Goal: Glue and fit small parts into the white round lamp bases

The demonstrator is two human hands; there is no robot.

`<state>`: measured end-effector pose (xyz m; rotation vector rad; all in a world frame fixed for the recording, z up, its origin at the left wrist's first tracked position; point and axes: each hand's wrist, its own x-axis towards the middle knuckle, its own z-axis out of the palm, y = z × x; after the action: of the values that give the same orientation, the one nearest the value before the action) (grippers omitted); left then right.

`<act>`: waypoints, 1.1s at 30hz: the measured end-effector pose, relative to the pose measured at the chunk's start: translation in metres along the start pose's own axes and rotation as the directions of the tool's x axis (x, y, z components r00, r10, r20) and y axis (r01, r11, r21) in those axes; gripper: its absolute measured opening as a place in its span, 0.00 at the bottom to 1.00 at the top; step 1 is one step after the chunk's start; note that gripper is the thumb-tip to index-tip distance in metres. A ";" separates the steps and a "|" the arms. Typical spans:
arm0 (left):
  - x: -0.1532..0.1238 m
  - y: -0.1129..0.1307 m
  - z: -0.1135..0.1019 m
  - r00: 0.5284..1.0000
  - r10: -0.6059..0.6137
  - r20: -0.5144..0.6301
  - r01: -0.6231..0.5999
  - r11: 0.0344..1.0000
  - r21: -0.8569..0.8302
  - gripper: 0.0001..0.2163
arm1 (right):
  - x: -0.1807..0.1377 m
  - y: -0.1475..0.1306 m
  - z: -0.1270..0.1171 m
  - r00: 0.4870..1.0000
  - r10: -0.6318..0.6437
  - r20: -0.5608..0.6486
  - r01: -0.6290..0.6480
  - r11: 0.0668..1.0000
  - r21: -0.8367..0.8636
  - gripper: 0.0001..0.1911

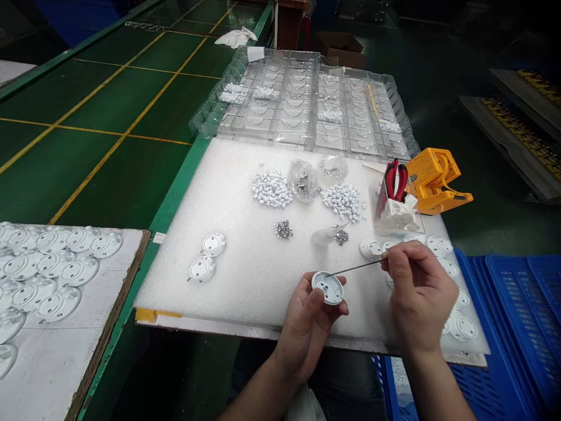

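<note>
My left hand [307,327] holds a round white plastic cap [328,288] with its hollow side up, showing small holes inside. In my right hand [418,292] is a thin dark metal rod [357,268], pinched between thumb and fingers. The rod's far tip touches the cap's upper rim, or lies just over it; I cannot tell which. Just beyond the rod lies another white round part [371,248]. A small white squeeze bottle [323,236] stands past the cap, beside a little heap of metal pieces [341,237].
On the foam sheet [245,304] lie heaps of small white pieces [272,189], plastic bags [303,180] and two finished-looking white parts [202,269]. A clear box with red-handled pliers [397,181] and a yellow tape dispenser [438,181] stand right. Clear trays [298,126] lie behind; blue crates [517,304] sit right.
</note>
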<state>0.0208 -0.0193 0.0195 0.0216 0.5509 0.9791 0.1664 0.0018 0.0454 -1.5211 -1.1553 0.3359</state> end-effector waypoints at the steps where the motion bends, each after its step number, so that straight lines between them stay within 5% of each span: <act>1: 0.000 0.000 0.000 1.000 0.001 -0.001 -0.001 1.000 0.000 0.20 | 0.000 0.001 -0.001 1.000 -0.002 -0.011 0.002 1.000 0.017 0.13; 5: 0.000 0.000 -0.002 1.000 0.001 0.004 -0.001 1.000 0.003 0.20 | 0.014 0.007 -0.012 0.972 -0.080 -0.221 0.101 0.991 0.086 0.13; 9: 0.001 0.000 -0.002 1.000 0.002 0.000 -0.002 1.000 0.009 0.20 | 0.047 0.017 -0.038 0.859 -0.149 -0.491 0.165 0.986 -0.011 0.12; 13: 0.001 0.000 -0.002 1.000 0.006 -0.006 -0.006 1.000 0.014 0.20 | 0.070 0.033 -0.059 0.819 -0.253 -0.515 0.197 0.967 -0.162 0.10; 16: 0.001 0.000 -0.002 1.000 0.003 -0.010 -0.003 1.000 0.016 0.20 | 0.074 0.044 -0.061 0.834 -0.296 -0.465 0.176 0.943 -0.283 0.08; 19: 0.001 0.000 -0.002 1.000 0.001 -0.015 -0.001 1.000 0.007 0.20 | 0.072 0.044 -0.058 0.902 -0.261 -0.344 0.141 0.931 -0.337 0.07; 22: 0.001 0.000 -0.002 1.000 0.001 -0.011 -0.001 1.000 -0.006 0.20 | 0.063 0.031 -0.047 0.950 -0.192 -0.245 0.114 0.946 -0.303 0.14; 25: 0.001 -0.001 -0.002 1.000 -0.003 0.003 0.004 1.000 -0.020 0.19 | 0.046 0.015 -0.023 0.990 -0.142 0.016 0.142 0.958 -0.249 0.11; 28: 0.002 -0.001 -0.002 1.000 -0.003 0.016 0.003 1.000 -0.027 0.18 | 0.030 0.007 0.010 0.904 -0.112 0.412 0.236 0.936 -0.262 0.11; 30: 0.002 0.000 -0.003 1.000 -0.006 0.018 0.007 0.999 -0.040 0.18 | 0.024 0.006 0.026 0.880 -0.109 0.462 0.245 0.938 -0.246 0.11; 33: 0.001 0.005 -0.004 0.997 -0.068 0.028 0.070 0.995 -0.075 0.19 | 0.023 0.007 0.030 0.919 -0.064 0.388 0.140 0.975 -0.172 0.11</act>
<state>0.0155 -0.0172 0.0165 -0.0520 0.4875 0.9309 0.1586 0.0382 0.0382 -1.6011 -1.6101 0.4718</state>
